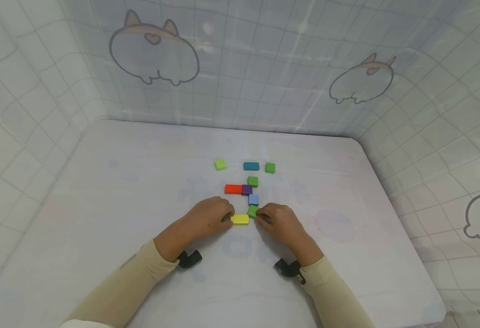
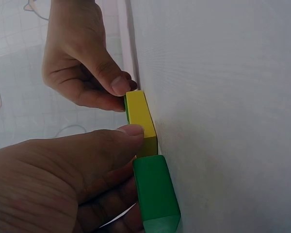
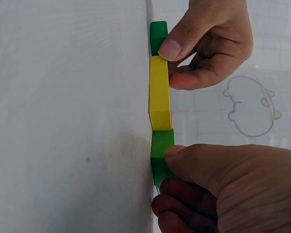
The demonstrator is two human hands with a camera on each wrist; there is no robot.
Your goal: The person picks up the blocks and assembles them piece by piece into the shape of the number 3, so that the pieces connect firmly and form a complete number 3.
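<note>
My left hand (image 1: 210, 217) pinches the left end of a yellow rectangular block (image 1: 240, 219), with its thumb (image 2: 131, 136) on the near face. A dark green block (image 2: 157, 191) lies end to end with the yellow one, mostly hidden by that hand in the head view. My right hand (image 1: 281, 224) holds a small green block (image 1: 253, 211) between thumb and fingers. In the right wrist view this green block (image 3: 162, 150) stands against the other end of the yellow block (image 3: 159, 92).
A light blue block (image 1: 254, 199) sits just beyond, then a purple block (image 1: 246, 190) beside a red block (image 1: 233, 189), and a green block (image 1: 253, 181). Farther back lie a lime block (image 1: 220, 164), a teal block (image 1: 251, 166) and another green block (image 1: 270, 168) on the white table (image 1: 141, 150).
</note>
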